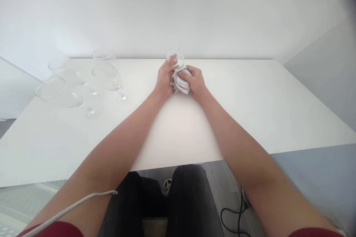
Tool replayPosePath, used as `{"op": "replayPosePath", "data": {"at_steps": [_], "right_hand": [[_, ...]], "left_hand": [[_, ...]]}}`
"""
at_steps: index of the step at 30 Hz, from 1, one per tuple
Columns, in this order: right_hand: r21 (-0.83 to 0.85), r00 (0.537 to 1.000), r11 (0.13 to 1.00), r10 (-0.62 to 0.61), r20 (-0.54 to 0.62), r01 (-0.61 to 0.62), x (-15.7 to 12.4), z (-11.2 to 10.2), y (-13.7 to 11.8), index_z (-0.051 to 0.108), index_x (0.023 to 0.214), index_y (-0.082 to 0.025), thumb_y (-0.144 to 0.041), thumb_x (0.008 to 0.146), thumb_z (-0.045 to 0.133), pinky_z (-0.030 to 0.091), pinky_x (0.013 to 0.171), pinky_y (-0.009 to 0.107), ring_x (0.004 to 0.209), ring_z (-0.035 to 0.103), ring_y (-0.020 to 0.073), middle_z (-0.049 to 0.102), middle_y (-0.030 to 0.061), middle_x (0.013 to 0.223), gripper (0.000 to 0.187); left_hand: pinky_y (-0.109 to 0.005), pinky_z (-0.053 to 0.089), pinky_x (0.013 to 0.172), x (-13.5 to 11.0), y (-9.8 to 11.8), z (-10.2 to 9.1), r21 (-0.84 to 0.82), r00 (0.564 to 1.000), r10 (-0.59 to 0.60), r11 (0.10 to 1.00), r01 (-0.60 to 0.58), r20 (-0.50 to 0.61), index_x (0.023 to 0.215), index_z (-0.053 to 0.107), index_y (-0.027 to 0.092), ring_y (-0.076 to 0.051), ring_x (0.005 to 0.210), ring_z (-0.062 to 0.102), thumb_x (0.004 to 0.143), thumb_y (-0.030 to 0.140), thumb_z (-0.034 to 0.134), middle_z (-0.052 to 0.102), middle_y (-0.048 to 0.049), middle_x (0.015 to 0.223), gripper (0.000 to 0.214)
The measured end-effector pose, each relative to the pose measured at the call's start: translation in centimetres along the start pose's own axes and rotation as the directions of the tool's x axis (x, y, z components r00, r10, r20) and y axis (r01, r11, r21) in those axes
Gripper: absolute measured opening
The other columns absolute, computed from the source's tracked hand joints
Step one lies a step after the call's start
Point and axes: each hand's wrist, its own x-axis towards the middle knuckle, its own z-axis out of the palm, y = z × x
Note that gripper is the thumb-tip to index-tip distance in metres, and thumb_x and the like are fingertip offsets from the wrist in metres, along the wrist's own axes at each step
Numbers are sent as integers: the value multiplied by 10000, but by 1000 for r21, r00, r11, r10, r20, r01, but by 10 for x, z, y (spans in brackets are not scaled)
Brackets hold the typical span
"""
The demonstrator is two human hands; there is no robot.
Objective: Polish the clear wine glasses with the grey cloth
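Over the far middle of the white table, my left hand is closed around a clear stemmed glass. Its see-through bowl points up and away from me, and fingers show through it. Bunched against the lower part of the glass is a white cloth, which my right hand grips with the thumb on top. The cloth and fingers hide the stem and foot of this glass.
On the left of the white table stand several clear wine glasses, hard to see against the white. A white wall rises behind the table. A white cable crosses my left forearm; a black cable lies on the floor.
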Motion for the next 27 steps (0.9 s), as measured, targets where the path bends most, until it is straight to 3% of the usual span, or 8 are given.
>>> {"op": "replayPosePath", "data": {"at_steps": [5,13,16,21,27], "right_hand": [[83,999,996,44,3,-45,0,-1,-2,655,785,-206,-442,694,853,499,662,269,729,564,150,632,-17,769,322],[71,997,996,55,46,-58,-1,0,-2,643,749,-206,-421,719,841,477,657,261,725,572,146,619,-26,741,293],[70,998,996,56,42,-59,-1,-1,-2,644,746,-209,-422,724,839,478,667,268,733,577,152,621,-24,746,289],[102,998,994,46,33,-49,0,-2,-1,665,783,-206,-444,714,843,496,672,274,743,586,158,639,-15,767,306],[67,998,996,64,26,-66,0,-2,-3,641,763,-213,-514,692,855,508,650,276,760,599,171,642,-10,760,376]], "left_hand": [[-430,496,1170,-1,2,0,-40,997,-7,999,10,81,1239,687,213,-294,1425,539,1037,474,507,698,-78,1337,376],[-412,506,1124,4,-4,-3,-8,999,27,1000,-28,-35,1376,631,312,-278,1395,571,1012,440,603,665,-49,1388,386],[-394,513,1121,1,-2,-1,-12,1000,6,1000,-6,-25,1373,632,344,-270,1374,590,1000,459,614,669,-46,1390,391],[-427,504,1148,-6,5,5,-71,996,-73,995,77,59,1357,635,282,-294,1401,565,1022,493,542,684,-63,1377,406],[-381,494,1145,-2,1,6,-11,1000,-17,1000,17,-10,1325,637,310,-269,1422,541,994,439,624,698,-54,1337,356]]}}
